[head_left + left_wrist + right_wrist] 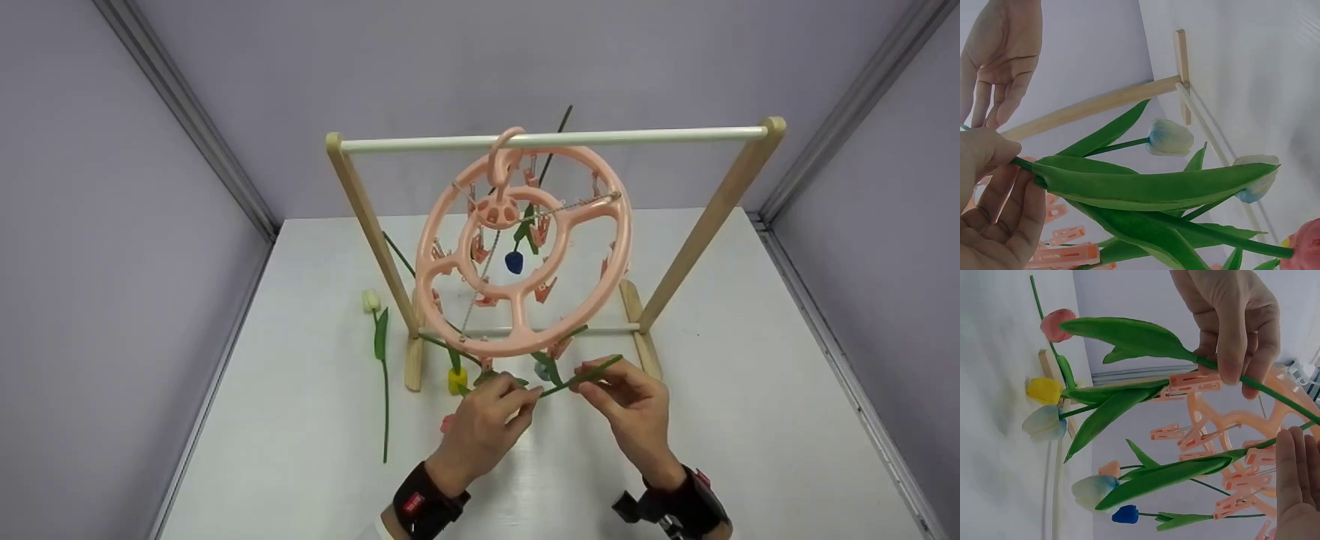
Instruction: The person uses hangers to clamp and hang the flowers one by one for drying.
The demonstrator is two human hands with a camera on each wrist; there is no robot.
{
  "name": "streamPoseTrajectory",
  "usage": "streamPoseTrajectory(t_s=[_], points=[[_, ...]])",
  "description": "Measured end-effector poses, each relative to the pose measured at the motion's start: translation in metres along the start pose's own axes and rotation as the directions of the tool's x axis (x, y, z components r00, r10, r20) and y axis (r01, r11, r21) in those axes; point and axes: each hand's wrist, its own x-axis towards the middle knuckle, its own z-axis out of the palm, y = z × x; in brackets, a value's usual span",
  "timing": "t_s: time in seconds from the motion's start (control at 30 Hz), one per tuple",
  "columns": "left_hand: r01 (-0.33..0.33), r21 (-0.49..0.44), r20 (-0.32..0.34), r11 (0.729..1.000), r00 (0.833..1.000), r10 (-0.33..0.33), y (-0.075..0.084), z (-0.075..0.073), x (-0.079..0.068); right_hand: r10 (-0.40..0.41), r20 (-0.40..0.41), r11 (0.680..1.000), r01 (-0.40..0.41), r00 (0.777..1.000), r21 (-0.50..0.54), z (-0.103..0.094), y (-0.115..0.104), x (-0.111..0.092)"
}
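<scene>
My left hand pinches the green stem of a pink tulip between thumb and fingers, below its leaf. The stem's bare end points right, crossing in front of my right hand, whose fingers are loosely extended beside it. In the right wrist view, the right fingers look straight; whether they touch the stem I cannot tell. Above both hands hangs a round pink clip hanger. Its clips hold several tulips head down, among them a yellow tulip, a blue tulip and a white-blue tulip.
The hanger hooks over the white rod of a wooden stand on the white table. Left of the stand lies a white tulip with its long stem toward me. Pale walls enclose the back and sides.
</scene>
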Motion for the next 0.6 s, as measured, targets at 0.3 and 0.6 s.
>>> streamPoseTrajectory(t_s=[0.3,0.6], points=[[0.075,-0.062,0.018,0.995,0.997,-0.074,0.005,0.006,0.005,0.069,-0.108,0.994,-0.060,0.992,0.091,0.014,-0.005,0.007],[0.157,-0.205,0.077,0.966,0.987,-0.144,0.007,0.004,0.009,0.035,0.018,0.991,-0.037,0.999,0.125,0.003,-0.010,0.024]])
